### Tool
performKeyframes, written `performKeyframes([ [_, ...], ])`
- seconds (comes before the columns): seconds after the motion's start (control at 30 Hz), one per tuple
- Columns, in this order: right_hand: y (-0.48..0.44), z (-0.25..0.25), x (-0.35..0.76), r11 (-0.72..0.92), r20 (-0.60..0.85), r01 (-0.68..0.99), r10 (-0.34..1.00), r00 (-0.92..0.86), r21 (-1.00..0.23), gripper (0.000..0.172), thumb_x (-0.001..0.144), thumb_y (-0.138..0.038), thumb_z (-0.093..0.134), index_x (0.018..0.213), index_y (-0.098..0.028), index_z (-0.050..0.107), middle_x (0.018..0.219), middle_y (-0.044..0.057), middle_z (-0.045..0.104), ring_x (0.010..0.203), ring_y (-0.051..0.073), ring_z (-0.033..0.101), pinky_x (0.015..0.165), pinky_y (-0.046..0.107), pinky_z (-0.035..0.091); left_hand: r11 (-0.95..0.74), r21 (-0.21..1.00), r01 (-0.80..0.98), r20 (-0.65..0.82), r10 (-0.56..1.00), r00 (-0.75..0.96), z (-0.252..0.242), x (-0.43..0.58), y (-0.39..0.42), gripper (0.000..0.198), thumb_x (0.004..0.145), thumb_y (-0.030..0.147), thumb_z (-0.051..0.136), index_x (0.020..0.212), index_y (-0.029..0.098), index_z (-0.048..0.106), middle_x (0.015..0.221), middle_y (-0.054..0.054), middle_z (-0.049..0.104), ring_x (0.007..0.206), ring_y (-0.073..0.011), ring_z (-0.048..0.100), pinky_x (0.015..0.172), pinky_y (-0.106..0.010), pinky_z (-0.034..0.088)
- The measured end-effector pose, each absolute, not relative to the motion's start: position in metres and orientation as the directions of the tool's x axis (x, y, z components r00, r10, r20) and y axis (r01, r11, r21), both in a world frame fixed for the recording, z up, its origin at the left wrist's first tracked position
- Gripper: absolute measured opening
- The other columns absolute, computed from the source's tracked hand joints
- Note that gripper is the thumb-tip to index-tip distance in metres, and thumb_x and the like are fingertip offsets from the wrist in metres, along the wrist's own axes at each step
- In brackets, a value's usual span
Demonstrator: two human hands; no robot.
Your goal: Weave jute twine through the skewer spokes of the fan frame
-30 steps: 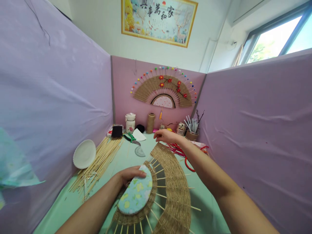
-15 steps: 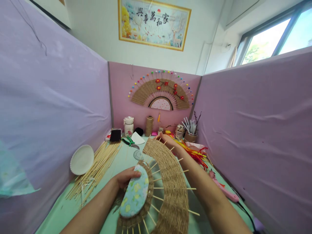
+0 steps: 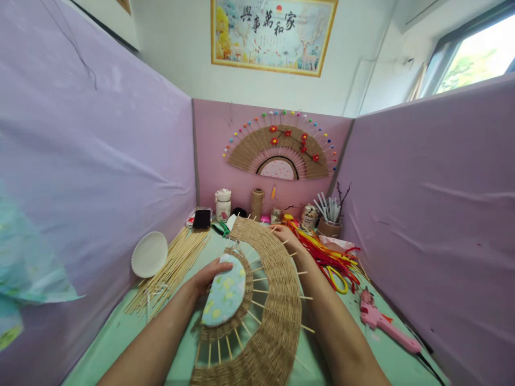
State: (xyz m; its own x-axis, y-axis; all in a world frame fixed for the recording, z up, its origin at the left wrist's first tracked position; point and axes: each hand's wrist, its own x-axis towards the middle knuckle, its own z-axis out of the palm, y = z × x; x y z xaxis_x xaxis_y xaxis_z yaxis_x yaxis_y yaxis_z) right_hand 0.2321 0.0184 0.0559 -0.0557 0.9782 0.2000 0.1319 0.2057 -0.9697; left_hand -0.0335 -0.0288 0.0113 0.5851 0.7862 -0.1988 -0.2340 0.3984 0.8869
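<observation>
A half-round woven fan [image 3: 277, 279] of brown twine on thin bamboo sticks is held up over the table. Its inner semicircle [image 3: 226, 295] is covered in pale blue cloth with a yellow pattern. My left hand [image 3: 213, 272] is closed on the straight side of this semicircle, thumb on top and the other fingers hidden underneath. At the far outer rim, my right hand [image 3: 286, 237] is closed on the fan's edge among the stick ends, its fingers partly hidden behind the weave. Stick tips stick out past the twine band along the curve.
Loose bamboo sticks [image 3: 173, 268] and a white dish [image 3: 149, 254] lie at left. Red and yellow pipe cleaners [image 3: 328, 254] and a pink glue gun [image 3: 386, 324] are at right. A twine spool [image 3: 257, 203] and jars stand at the back, below a finished fan [image 3: 281, 147].
The view has shifted, so the surroundings appear farther right. The fan has turned slightly and shows more of its lower part. Both hands are still on it.
</observation>
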Motion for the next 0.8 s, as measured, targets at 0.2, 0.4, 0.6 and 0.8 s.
performKeyframes([
  [0.2,0.026,0.050,0.257,0.180,0.194,0.140,0.977,0.089,-0.974,0.031,0.062,-0.046,0.070,0.073,-0.017,0.066,0.048,-0.006,0.047,0.041,0.006,0.031,0.043,0.022,0.027,0.399,0.902,-0.165,-0.237,0.777,0.583,0.007,-0.029,-0.034,0.039,0.056,0.028,0.082,0.087,0.012,0.065,0.071,-0.009,0.073,0.056,-0.0202,0.067,0.052,-0.028,0.052],
  [0.4,0.017,0.060,0.264,0.251,0.274,0.193,0.957,0.099,-0.948,0.029,0.063,-0.042,0.072,0.074,-0.015,0.071,0.064,0.000,0.062,0.055,0.010,0.045,0.056,0.025,0.038,0.411,0.905,-0.112,-0.278,0.770,0.574,0.009,-0.026,-0.036,0.035,0.056,0.027,0.081,0.084,0.012,0.065,0.069,-0.009,0.073,0.056,-0.0199,0.066,0.054,-0.028,0.052],
  [0.6,0.009,0.073,0.258,0.330,0.355,0.247,0.933,0.065,-0.911,0.031,0.063,-0.043,0.070,0.074,-0.014,0.072,0.068,0.002,0.065,0.063,0.013,0.050,0.062,0.027,0.038,0.399,0.913,-0.083,-0.289,0.776,0.561,0.008,-0.026,-0.035,0.034,0.056,0.026,0.080,0.081,0.012,0.063,0.066,-0.008,0.072,0.053,-0.0195,0.066,0.051,-0.028,0.051],
  [0.8,0.014,0.071,0.255,0.348,0.398,0.293,0.907,0.135,-0.891,0.033,0.065,-0.047,0.065,0.071,-0.015,0.069,0.061,0.001,0.058,0.058,0.013,0.046,0.055,0.027,0.032,0.411,0.905,-0.106,-0.286,0.774,0.565,0.011,-0.025,-0.038,0.037,0.055,0.027,0.082,0.083,0.011,0.064,0.067,-0.009,0.073,0.054,-0.0200,0.067,0.051,-0.027,0.053],
])
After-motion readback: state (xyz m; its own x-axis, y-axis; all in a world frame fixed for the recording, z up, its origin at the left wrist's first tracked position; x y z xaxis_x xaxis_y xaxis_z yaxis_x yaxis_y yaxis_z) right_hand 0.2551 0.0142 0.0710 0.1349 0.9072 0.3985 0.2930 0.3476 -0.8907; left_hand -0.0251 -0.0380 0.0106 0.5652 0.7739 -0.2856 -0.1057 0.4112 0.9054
